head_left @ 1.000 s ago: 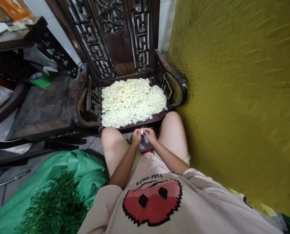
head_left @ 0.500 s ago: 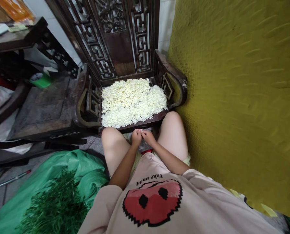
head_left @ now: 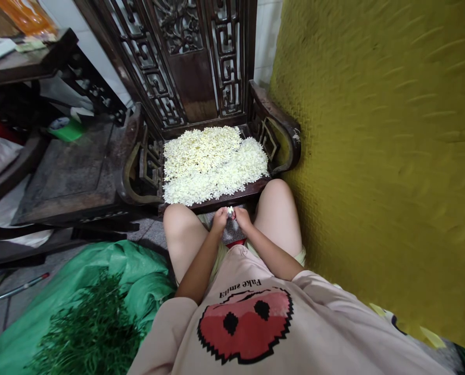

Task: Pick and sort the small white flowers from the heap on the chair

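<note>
Between my knees, a small white flower (head_left: 230, 210) sits at the fingertips of both hands. My left hand (head_left: 219, 219) is closed, its fingers pinched at the flower's left side. From the right, my right hand (head_left: 241, 216) meets it, also closed with fingertips at the flower. What lies under the flower is too small to make out. Just beyond my hands, a thick layer of white and cream flowers (head_left: 212, 166) covers the seat of a dark carved wooden chair (head_left: 251, 188).
A green sack (head_left: 146, 260) with leafy green stems (head_left: 91, 323) lies at my left. Beside the chair stands a dark wooden side table (head_left: 72, 166) holding a roll of green tape (head_left: 65, 128). A yellow textured wall (head_left: 380, 156) rises close on my right.
My hands have moved slightly apart, the right one shifting right. The white flower between the fingertips now shows more fully.
</note>
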